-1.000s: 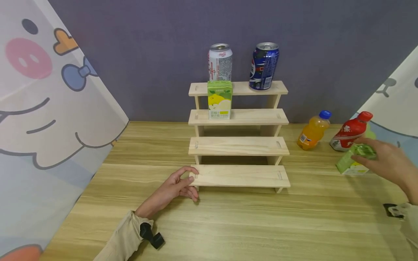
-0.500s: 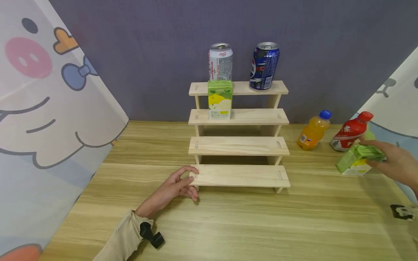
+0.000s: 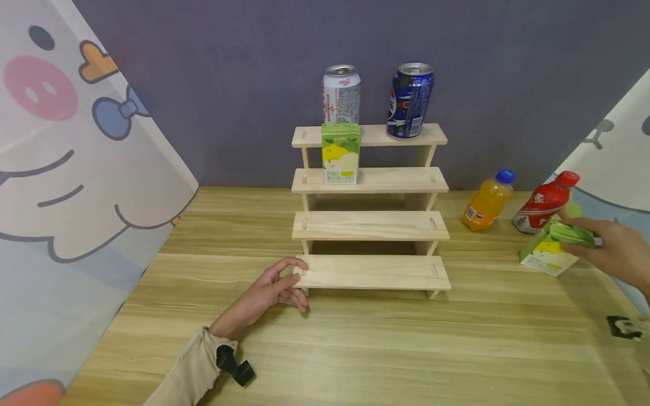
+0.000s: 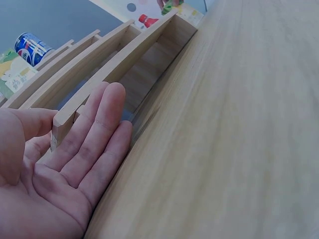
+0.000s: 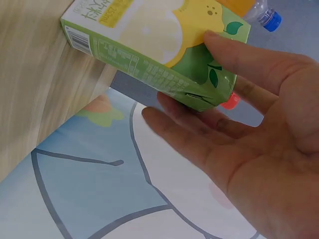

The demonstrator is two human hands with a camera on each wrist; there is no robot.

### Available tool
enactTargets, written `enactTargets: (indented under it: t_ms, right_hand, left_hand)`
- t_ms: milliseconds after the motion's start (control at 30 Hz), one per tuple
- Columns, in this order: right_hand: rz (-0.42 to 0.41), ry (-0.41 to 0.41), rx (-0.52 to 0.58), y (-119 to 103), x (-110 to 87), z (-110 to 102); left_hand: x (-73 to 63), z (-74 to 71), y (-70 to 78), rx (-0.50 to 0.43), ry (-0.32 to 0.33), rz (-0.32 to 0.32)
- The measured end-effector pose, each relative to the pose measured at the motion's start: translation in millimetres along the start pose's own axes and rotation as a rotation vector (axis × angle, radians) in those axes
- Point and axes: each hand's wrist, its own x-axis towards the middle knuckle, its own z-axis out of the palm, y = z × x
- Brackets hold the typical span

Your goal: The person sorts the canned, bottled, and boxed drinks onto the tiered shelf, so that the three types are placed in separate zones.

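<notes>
My right hand (image 3: pixel 616 248) pinches a green-and-yellow juice box (image 3: pixel 550 256) near its top, at the right of the table. In the right wrist view the thumb lies on the front of the juice box (image 5: pixel 164 35), with fingers behind it. My left hand (image 3: pixel 276 287) holds the left end of the lowest step of a pale wooden stepped rack (image 3: pixel 373 272). In the left wrist view the left hand (image 4: pixel 75 159) has its thumb and index finger at the board's corner, the other fingers stretched out below it.
Another juice box (image 3: pixel 340 155) stands on the second step from the top. A white can (image 3: pixel 341 93) and a blue can (image 3: pixel 410 101) stand on the top step. An orange drink bottle (image 3: pixel 487 203) and a red bottle (image 3: pixel 545 203) stand right of the rack, close to the held box.
The right hand has shifted its grip on the juice box, moving slightly right, and the box has turned so more of its yellow face shows. The left hand stays on the rack.
</notes>
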Motion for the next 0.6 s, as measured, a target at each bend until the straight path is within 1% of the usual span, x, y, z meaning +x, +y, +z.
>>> enactTargets:
  t_ms: [100,267,500,600]
  right_hand:
    - [0.004,-0.012,0.026,-2.8,1.0,-0.8]
    - [-0.002,-0.039,0.033,-8.2,1.7,-2.7]
    - [-0.063,0.019,0.042,-11.9,-5.1,-2.3]
    - [-0.076,0.031,0.031,-13.6,-9.4,-1.3]
  left_hand:
    - [-1.2,-1.0,1.2,0.005,0.006,-0.005]
    - [-3.3,-3.0,2.4,0.020,0.024,-0.010]
    - [-0.9,-2.2,1.8,0.016,0.011,-0.008]
    - [0.3,-1.0,1.1,0.013,0.004,-0.005]
